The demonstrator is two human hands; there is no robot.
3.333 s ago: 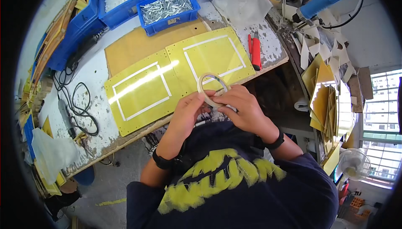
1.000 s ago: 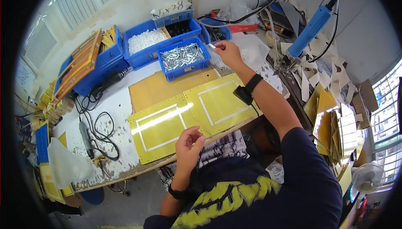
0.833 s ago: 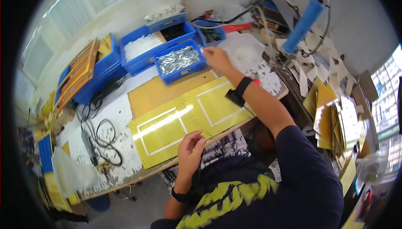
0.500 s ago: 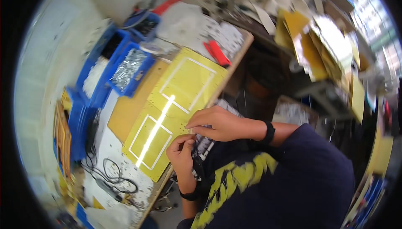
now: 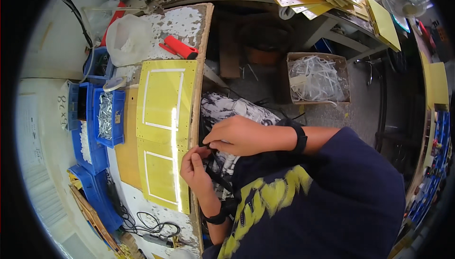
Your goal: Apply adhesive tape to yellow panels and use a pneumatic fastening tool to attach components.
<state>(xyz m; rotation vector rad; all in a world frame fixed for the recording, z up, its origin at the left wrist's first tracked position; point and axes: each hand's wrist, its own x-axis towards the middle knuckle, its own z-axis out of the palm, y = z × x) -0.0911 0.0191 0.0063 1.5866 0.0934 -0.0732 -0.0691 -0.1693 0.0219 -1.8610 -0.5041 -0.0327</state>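
Note:
My right hand and my left hand meet at the bench's front edge, over my lap. Fingers and thumb are drawn together on both. Whatever lies between the fingertips is too small and hidden to name. Just left of my hands, two yellow flat boards lie end to end on the bench: a farther board and a nearer board. White strips form a rectangular outline on each, and small holes dot their surfaces. Bright glare runs along the nearer board and partly onto the farther one.
A blue bin of metal fasteners stands left of the boards, by other blue bins. Beyond the boards lie a red tool and a clear plastic bag. Black cable coils nearby. A cardboard box of white strips sits on the floor.
My view has turned, so the bench now runs more upright in the picture and the floor box shows fully. Both hands remain together beside the boards, their fingers slightly shifted.

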